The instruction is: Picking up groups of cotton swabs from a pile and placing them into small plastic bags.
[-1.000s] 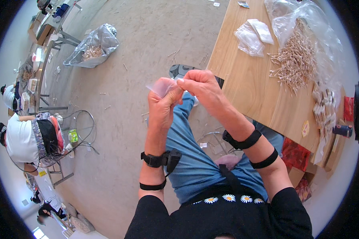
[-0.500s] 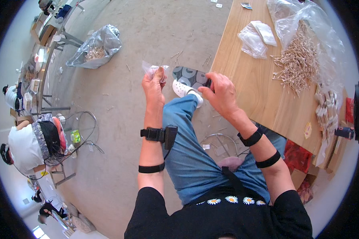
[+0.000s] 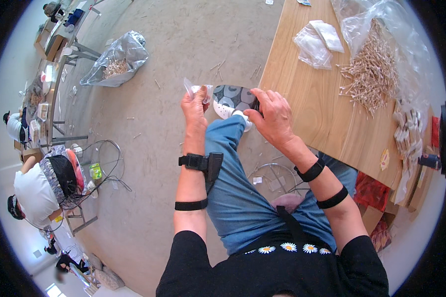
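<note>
My left hand (image 3: 195,105) is closed on a small clear plastic bag (image 3: 188,85), pinched under the thumb; something whitish shows in it, too small to make out. Close on its right is a dark flat piece with grey ring shapes (image 3: 234,97), rounded at its left end. The fingers and thumb of my right hand (image 3: 271,115) grip this piece by its right edge. Both hands are in the air, left of the wooden table. Below the patterned piece, a white clog (image 3: 225,110) on my foot is partly covered by it.
The wooden table (image 3: 302,109) carries a heap of cotton swabs (image 3: 374,69) on clear plastic, flat clear bags (image 3: 314,47) and a row of small packs (image 3: 406,133). On the floor stands a plastic sack of swabs (image 3: 116,57). Cables (image 3: 115,168) lie near a bent-over person (image 3: 39,190).
My left hand has shifted slightly right, and the clear bag's edge stands more upright. The patterned piece remains in my right hand, a little nearer the left hand.
</note>
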A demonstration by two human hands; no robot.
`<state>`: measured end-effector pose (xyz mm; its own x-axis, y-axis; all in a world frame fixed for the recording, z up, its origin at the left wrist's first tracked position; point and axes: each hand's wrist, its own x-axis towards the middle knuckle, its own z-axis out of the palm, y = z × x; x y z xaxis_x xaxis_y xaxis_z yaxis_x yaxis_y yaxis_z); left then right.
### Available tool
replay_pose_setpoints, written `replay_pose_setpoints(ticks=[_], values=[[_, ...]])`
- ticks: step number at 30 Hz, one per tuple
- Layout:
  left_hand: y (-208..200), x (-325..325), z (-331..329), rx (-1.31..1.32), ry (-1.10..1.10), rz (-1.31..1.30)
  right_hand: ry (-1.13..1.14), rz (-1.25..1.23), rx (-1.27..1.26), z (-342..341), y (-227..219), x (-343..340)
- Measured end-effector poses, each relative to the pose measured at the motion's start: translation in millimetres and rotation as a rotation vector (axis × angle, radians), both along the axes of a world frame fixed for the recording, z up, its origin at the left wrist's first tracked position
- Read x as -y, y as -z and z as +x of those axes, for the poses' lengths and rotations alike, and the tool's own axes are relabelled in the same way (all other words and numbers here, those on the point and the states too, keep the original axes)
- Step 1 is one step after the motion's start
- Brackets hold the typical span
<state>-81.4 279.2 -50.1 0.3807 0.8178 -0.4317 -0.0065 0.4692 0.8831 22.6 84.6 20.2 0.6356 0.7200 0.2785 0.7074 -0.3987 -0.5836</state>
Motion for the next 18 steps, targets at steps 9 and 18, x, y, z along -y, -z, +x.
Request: replay_pose_setpoints(ticks=[9, 18], values=[[-13, 13, 6, 0.078, 0.034, -0.021, 0.010, -0.077, -0.060, -2, -4, 1], [-25, 27, 12, 0.203, 0.058, -0.112, 0.024, -0.039, -0.042, -3, -3, 1]])
